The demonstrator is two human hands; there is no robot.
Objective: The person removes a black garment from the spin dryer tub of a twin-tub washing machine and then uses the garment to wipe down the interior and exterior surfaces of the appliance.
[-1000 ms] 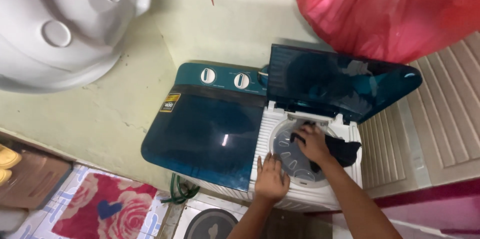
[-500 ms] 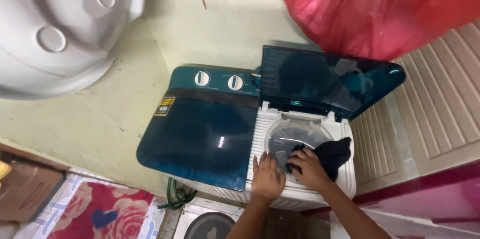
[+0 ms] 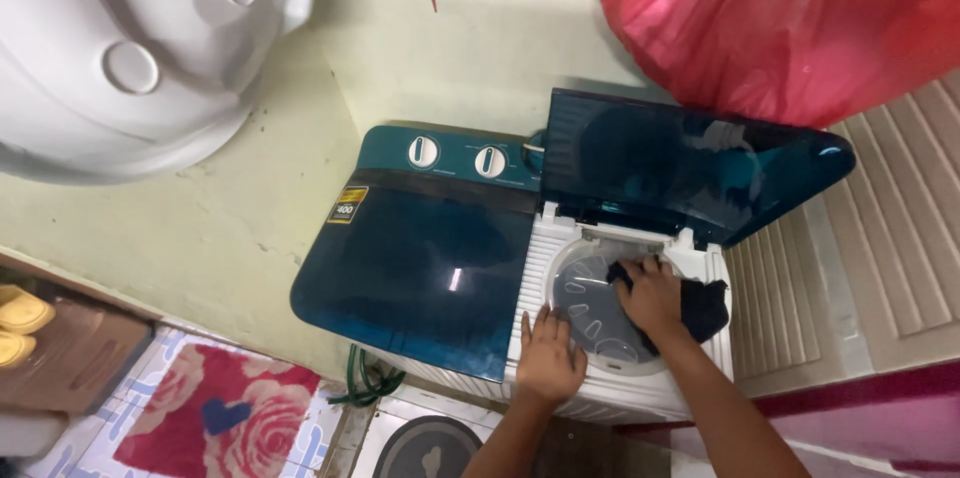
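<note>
Label (image 3: 346,206), yellow rectangle, on teal washer lid's back-left corner; right hand (image 3: 650,295) grips dark cloth (image 3: 702,310) at spin tub; left hand (image 3: 548,355) flat, open, on rim.

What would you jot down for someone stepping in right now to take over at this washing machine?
Left hand: flat on the white front rim of the spin tub side, holding nothing.
Right hand: pressing a dark cloth down at the spinner opening, on the translucent inner cover.
Twin-tub washing machine: the wash-side lid is shut; the spinner lid stands raised.
Done: the cloth is at the spinner, partly over its right edge.
Left: the cloth is not fully inside and the spinner lid is open.
</note>
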